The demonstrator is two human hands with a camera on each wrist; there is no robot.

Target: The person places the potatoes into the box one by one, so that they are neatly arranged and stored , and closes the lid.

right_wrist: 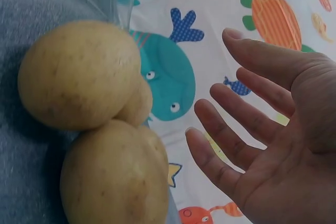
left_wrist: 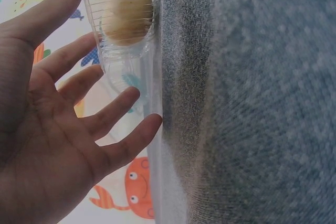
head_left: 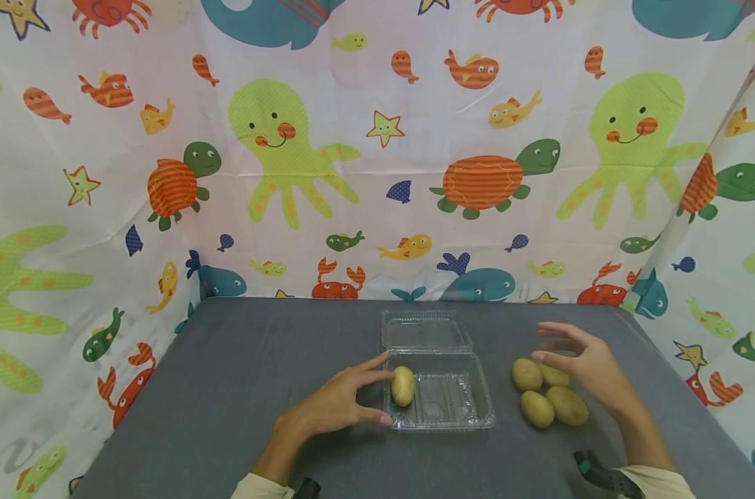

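Observation:
A clear plastic clamshell box [head_left: 446, 395] lies with its lid folded back, and one potato [head_left: 403, 386] sits at the left inside it. My left hand [head_left: 346, 400] is at the box's left side, thumb and fingers spread along the wall; in the left wrist view the potato [left_wrist: 128, 17] shows through the ribbed plastic. Several potatoes [head_left: 537, 409] lie in a cluster right of the box. Above and just behind them hovers my right hand [head_left: 579, 357], fingers apart and holding nothing. The right wrist view shows that hand [right_wrist: 262, 129] apart from the nearest potato [right_wrist: 79, 74].
The open lid [head_left: 423, 331] lies flat behind the box on the grey table [head_left: 277, 346]. A white curtain [head_left: 377, 173] printed with sea animals stands along the back and both sides. Dark straps [head_left: 604, 475] circle the wrists.

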